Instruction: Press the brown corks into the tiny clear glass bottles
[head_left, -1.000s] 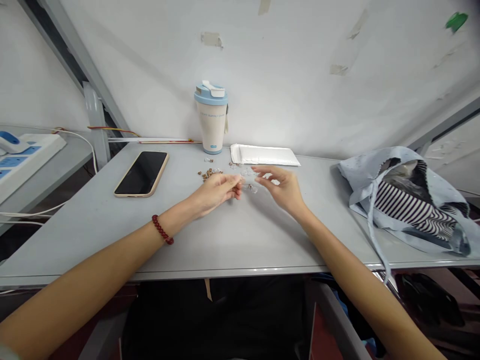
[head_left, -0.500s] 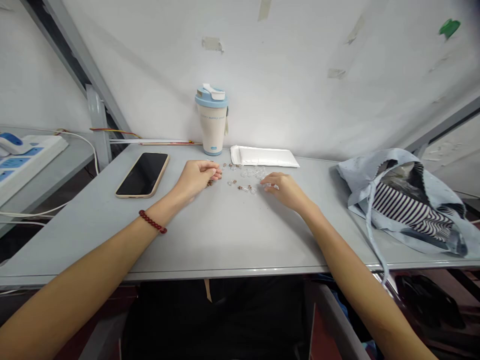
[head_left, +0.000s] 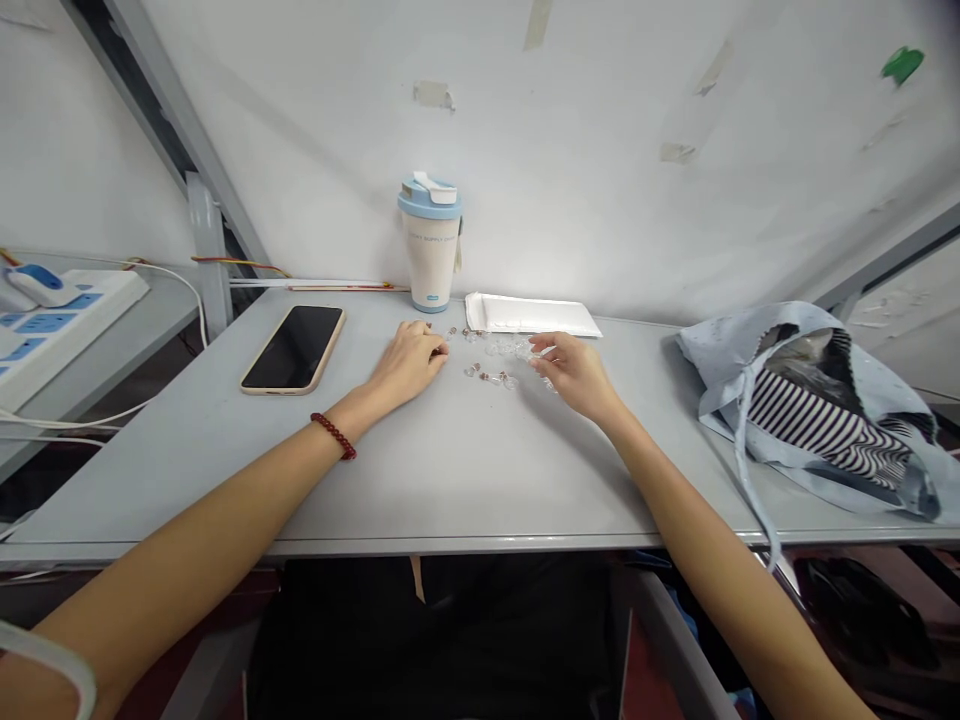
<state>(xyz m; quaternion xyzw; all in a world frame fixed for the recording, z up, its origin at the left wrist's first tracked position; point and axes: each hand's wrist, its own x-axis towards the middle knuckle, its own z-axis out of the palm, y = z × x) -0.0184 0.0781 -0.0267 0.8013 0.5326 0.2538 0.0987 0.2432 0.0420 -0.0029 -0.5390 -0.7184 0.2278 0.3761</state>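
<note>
My left hand (head_left: 409, 362) rests on the grey table (head_left: 450, 480) with its fingers curled down, covering the spot where small brown bits lay. Whether it holds any of them is hidden. My right hand (head_left: 574, 375) hovers at the far side of a loose scatter of tiny clear glass vials (head_left: 491, 372), some with brown corks. Its fingertips are at the vials around the middle of the table, but any grip is hard to make out against the clear glass.
A phone in a tan case (head_left: 293, 350) lies left of my left hand. Behind the hands are a blue-lidded cream tumbler (head_left: 430, 250) and a white padded envelope (head_left: 529, 314). A striped cloth bag (head_left: 810, 410) sits at the right, and a power strip (head_left: 67, 320) stands off the table's left side.
My hands were raised together over the table a second ago. They have since come apart and lowered, with the left over the brown bits and the right reaching into the clear vials.
</note>
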